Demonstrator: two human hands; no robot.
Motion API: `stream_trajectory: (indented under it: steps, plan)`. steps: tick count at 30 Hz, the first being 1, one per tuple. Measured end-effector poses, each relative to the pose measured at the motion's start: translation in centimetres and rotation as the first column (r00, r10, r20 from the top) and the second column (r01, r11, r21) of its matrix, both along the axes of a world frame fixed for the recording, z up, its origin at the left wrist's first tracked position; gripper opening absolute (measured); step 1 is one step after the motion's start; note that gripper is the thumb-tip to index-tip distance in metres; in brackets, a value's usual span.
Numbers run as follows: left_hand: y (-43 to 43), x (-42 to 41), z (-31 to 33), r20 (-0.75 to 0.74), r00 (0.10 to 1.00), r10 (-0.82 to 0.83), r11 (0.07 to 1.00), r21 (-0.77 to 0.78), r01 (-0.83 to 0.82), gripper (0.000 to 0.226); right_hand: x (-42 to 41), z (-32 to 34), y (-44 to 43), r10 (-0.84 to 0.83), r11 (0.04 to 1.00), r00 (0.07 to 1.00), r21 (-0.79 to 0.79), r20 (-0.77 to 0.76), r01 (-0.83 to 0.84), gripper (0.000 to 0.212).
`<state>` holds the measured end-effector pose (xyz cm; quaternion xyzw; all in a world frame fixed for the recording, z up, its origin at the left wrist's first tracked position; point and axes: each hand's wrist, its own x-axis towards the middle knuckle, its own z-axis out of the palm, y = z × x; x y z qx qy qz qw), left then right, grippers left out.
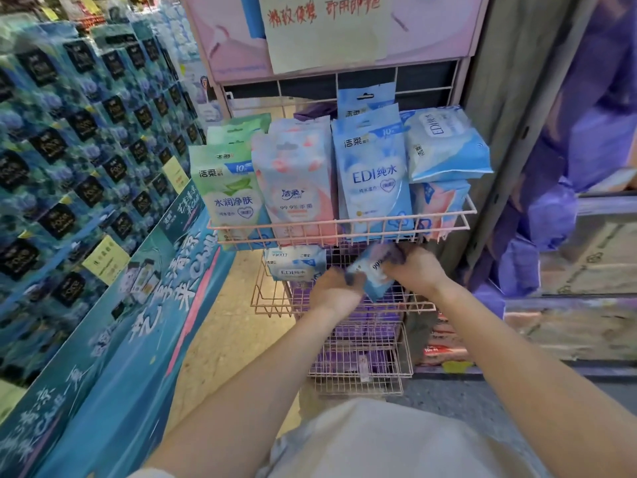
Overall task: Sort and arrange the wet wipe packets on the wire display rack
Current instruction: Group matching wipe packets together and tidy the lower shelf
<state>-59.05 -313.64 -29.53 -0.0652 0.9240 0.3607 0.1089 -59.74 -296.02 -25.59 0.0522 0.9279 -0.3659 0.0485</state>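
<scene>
A pink wire display rack (344,225) has an upper basket with upright wet wipe packets: green (229,188), pink-white (296,188) and blue EDI (374,181). A bulky blue-white packet (444,146) lies on pink ones at the right. In the lower basket (275,305), a small EDI packet (294,267) stands at the left. My left hand (336,291) and my right hand (415,270) both grip a blurred blue-and-white packet (374,276) over the lower basket.
A tall stack of dark blue tissue boxes (86,150) and a teal banner (138,305) line the left. Purple packs (551,208) and cardboard boxes (593,263) crowd the right. Lower rack tiers (362,367) hold purple items. A pink sign board (331,32) tops the rack.
</scene>
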Motion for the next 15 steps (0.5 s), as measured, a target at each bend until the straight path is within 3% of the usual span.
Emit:
stream_trajectory:
  steps: [4,6,8,12,15]
  plan:
    - [0.4,-0.4,1.2,-0.19,0.972,0.14,0.979,0.175,-0.107,0.023,0.3,-0.3,1.0,-0.073,0.997,0.991,-0.044,-0.114,0.068,0.028]
    - [1.0,-0.6,1.9,-0.19,0.965,0.181,0.966,0.219,-0.138,0.02,0.4,-0.8,1.5,-0.097,0.991,0.988,0.078,-0.118,0.106,0.052]
    - [1.9,-1.1,2.1,-0.173,0.958,0.227,0.949,0.26,-0.178,0.024,0.7,-1.4,2.0,-0.14,0.985,0.987,0.091,-0.075,0.147,0.064]
    - [3.2,-2.0,1.3,-0.142,0.942,0.306,0.899,0.369,-0.236,0.032,1.3,-2.2,2.1,-0.16,0.978,0.982,0.12,-0.097,0.171,0.068]
    - [3.4,-1.9,1.1,-0.154,0.947,0.283,0.904,0.372,-0.209,0.043,1.3,-2.4,2.2,-0.172,0.98,0.975,0.081,-0.144,0.185,0.055]
